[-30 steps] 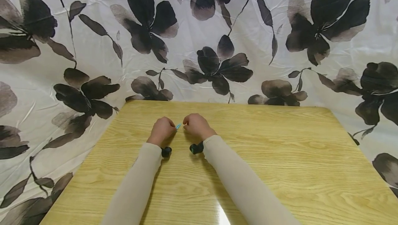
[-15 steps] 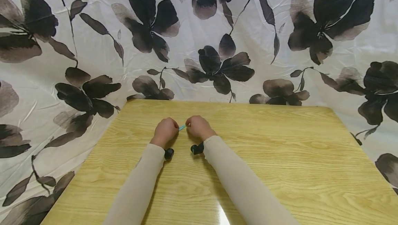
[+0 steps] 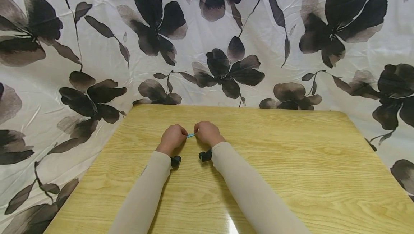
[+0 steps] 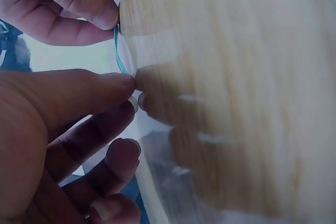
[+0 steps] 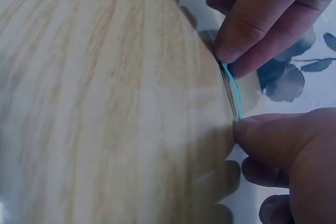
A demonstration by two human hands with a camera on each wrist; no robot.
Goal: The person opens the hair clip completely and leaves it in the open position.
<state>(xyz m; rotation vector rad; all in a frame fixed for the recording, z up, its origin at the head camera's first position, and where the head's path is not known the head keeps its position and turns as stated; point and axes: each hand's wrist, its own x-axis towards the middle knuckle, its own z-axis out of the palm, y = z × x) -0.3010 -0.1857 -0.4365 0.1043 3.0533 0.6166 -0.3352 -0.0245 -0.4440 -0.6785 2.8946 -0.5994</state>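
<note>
A thin light-blue strip [image 3: 191, 135] spans the small gap between my two hands, just above the far left part of the table. My left hand [image 3: 172, 139] pinches its left end between thumb and forefinger, the other fingers bent below in the left wrist view. The opposite end sits between the thumb and forefinger of my right hand [image 3: 207, 133]. Seen edge-on, the strip [image 4: 118, 53] bows slightly in the left wrist view. It also curves as a narrow teal line [image 5: 235, 88] in the right wrist view. Its ends are hidden under the fingertips.
The wood-grain table [image 3: 291, 162] stretches out around both hands, widest on the right. Beyond its back edge hangs a white cloth [image 3: 194, 40] with dark flowers, which also covers the left side. Each wrist bears a small black camera [image 3: 176, 161].
My right fingers, apart from the strip a second ago, now pinch its right end. The strip has swung from a steep slant to nearly level. My left hand has shifted slightly right.
</note>
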